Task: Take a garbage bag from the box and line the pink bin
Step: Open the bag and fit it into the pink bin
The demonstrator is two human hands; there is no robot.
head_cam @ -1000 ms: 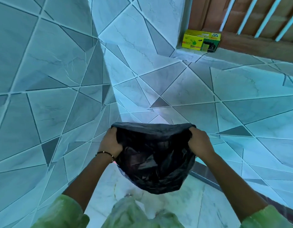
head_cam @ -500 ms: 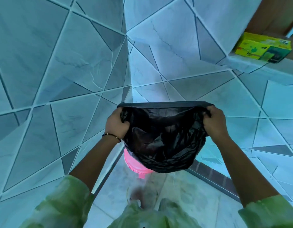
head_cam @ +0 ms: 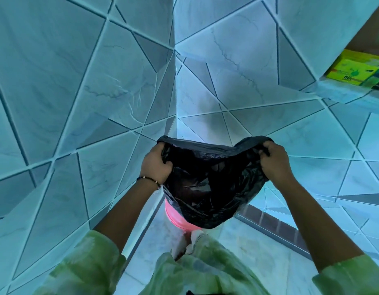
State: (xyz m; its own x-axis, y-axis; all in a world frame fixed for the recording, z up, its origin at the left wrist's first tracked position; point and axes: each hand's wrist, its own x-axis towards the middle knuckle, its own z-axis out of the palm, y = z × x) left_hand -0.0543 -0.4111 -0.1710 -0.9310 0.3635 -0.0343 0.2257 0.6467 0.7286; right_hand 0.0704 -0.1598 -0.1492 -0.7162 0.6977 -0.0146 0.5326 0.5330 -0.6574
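Item: black garbage bag, mouth stretched wide, left hand and right hand pinching its rim; pink bin beneath, 6 o'clock. Risk: thin film tearing, or rim slipping free.

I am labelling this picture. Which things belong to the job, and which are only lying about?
Job:
black plastic garbage bag, gripped by left hand and right hand
round pink plastic bin
yellow-green cardboard box

Lying about:
thin beaded bracelet

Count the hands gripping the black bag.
2: the left hand grips the black plastic garbage bag at its left rim, the right hand at its right rim.
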